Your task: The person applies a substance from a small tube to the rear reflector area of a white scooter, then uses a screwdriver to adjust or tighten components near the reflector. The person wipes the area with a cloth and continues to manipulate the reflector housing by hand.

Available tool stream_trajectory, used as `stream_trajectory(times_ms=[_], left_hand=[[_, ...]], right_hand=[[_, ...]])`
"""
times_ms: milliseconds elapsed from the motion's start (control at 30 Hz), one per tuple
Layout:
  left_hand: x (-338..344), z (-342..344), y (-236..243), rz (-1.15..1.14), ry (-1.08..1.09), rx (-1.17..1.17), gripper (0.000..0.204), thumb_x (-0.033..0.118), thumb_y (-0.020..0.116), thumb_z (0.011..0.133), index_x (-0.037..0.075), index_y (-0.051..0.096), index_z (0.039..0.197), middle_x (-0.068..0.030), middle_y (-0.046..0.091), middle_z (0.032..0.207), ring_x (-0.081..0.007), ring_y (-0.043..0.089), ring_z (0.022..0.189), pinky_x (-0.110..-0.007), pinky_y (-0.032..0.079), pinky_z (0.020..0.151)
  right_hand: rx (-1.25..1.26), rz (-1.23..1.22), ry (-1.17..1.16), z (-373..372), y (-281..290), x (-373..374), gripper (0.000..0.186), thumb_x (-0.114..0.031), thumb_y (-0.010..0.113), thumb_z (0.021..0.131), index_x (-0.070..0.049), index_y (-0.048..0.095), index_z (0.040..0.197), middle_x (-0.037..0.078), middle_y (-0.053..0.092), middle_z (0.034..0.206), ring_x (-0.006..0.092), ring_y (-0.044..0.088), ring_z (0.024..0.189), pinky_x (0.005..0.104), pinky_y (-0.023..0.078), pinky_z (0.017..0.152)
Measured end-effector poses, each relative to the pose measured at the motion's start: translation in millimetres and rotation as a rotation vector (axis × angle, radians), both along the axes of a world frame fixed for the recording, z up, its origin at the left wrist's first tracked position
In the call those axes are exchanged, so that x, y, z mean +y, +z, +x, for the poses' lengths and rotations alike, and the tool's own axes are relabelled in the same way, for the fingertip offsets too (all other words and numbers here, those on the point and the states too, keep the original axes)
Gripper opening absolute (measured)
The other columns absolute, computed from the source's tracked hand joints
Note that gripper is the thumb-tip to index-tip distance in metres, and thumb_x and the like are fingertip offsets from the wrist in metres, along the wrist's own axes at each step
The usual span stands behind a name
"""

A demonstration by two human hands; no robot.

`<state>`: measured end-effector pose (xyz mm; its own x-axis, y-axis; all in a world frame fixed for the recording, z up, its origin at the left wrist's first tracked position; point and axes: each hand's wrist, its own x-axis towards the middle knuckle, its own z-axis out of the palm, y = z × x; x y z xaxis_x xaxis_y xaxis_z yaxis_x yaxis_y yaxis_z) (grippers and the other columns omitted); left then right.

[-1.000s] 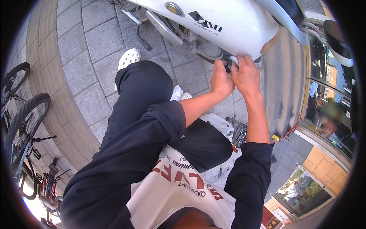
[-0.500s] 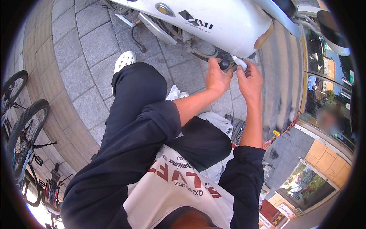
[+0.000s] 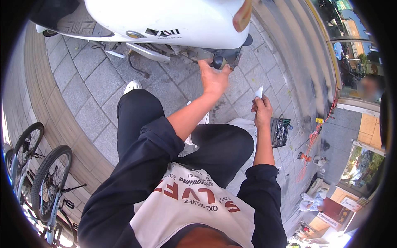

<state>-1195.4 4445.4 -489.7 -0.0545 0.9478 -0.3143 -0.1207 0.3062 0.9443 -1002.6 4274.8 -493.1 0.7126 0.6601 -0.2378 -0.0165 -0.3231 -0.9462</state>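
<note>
A white scooter (image 3: pixel 182 20) stands ahead of me, its rear end toward the right. Low at its back, my left hand (image 3: pixel 215 78) has its thumb and fingers closed round a dark rounded part (image 3: pixel 219 62) beside the rear wheel area. Whether that part is attached to the scooter I cannot tell. Off to the right and nearer to me, my right hand (image 3: pixel 262 108) pinches a small white tube (image 3: pixel 259 91) with a narrow tip, which points away from me. Between tube and scooter there is a gap.
Beside my right forearm lies a dark tray of tools (image 3: pixel 280 132). An orange tool (image 3: pixel 304 157) and a red cable (image 3: pixel 316 138) are farther right, near the steps (image 3: pixel 295 45). Bicycles (image 3: pixel 51 182) stand at the left on grey paving (image 3: pixel 91 78).
My right hand has drawn back from the scooter, toward me, carrying the white tube. My left hand stays at the dark part. The whole view has shifted, so the scooter sits farther left.
</note>
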Motion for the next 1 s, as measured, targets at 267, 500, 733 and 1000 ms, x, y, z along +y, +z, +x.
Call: stream_trajectory(times_ms=[267, 500, 733, 1000], left_hand=[[-2.8, -2.2, 11.3, 0.051, -0.045, 0.098, 0.066, 0.020, 0.085, 0.082, -0.007, 0.044, 0.126, -0.0246, 0.059, 0.117, -0.0309, 0.059, 0.113, -0.042, 0.047, 0.102], [-2.7, 1.0, 2.6, 0.052, -0.044, 0.085, 0.067, 0.022, 0.085, 0.083, -0.009, 0.046, 0.128, -0.0201, 0.058, 0.113, -0.0238, 0.057, 0.101, -0.039, 0.048, 0.094], [-2.2, -0.3, 6.8, 0.038, -0.056, 0.074, 0.070, 0.024, 0.087, 0.082, -0.009, 0.046, 0.129, -0.0207, 0.054, 0.122, -0.0252, 0.055, 0.112, -0.039, 0.046, 0.100], [-0.9, 1.2, 0.7, 0.056, -0.065, 0.117, 0.073, 0.025, 0.088, 0.082, -0.009, 0.046, 0.131, -0.0214, 0.051, 0.128, -0.0271, 0.053, 0.119, -0.040, 0.044, 0.105]], right_hand=[[0.094, -0.082, -0.163, -9.1, -89.0, -37.6, 0.037, -0.016, 0.074, 0.094, 0.006, 0.068, 0.123, 0.005, 0.069, 0.092, 0.0090, 0.058, 0.064, 0.0267, 0.048, 0.054], [0.114, -0.067, -0.247, -20.2, -129.1, -38.2, 0.041, -0.014, 0.076, 0.092, 0.008, 0.067, 0.126, 0.002, 0.064, 0.084, 0.0078, 0.054, 0.059, 0.0271, 0.046, 0.050], [0.129, -0.005, -0.268, -20.9, -132.6, -35.5, 0.043, -0.012, 0.076, 0.093, 0.010, 0.064, 0.129, 0.002, 0.063, 0.083, 0.0078, 0.055, 0.060, 0.0263, 0.045, 0.049], [0.140, 0.012, -0.292, -23.7, -129.4, -38.1, 0.045, -0.011, 0.077, 0.094, 0.010, 0.062, 0.131, 0.002, 0.063, 0.086, 0.0082, 0.057, 0.062, 0.0263, 0.046, 0.049]])
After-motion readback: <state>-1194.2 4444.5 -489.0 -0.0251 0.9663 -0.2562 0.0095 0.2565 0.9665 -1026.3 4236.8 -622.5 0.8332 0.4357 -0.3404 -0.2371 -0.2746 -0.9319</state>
